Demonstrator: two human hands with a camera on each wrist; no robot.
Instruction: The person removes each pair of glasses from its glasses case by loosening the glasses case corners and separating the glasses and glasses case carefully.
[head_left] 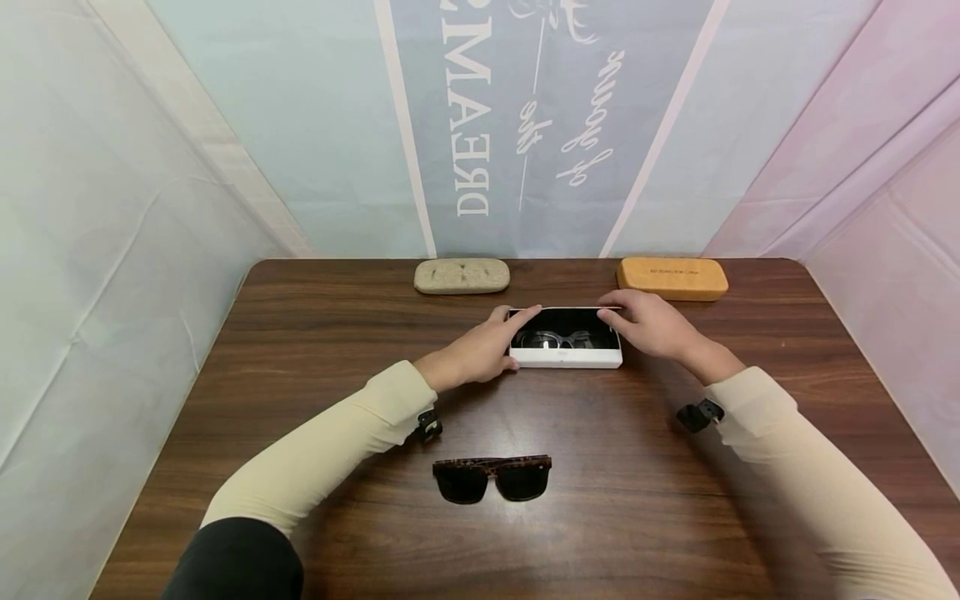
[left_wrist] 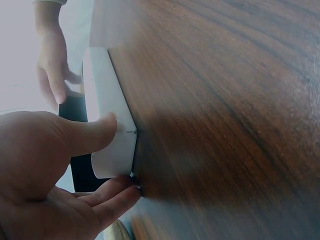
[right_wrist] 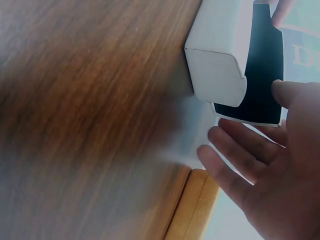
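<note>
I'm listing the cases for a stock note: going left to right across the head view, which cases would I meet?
Grey-beige case, white case, orange case.

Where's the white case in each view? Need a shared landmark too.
Head: white case, just right of centre, lid open, between the two hands.
Left wrist: white case, left of centre, turned upright in frame.
Right wrist: white case, upper part, right of centre.
Shared landmark: right hand; upper left in the left wrist view, lower right in the right wrist view.
</note>
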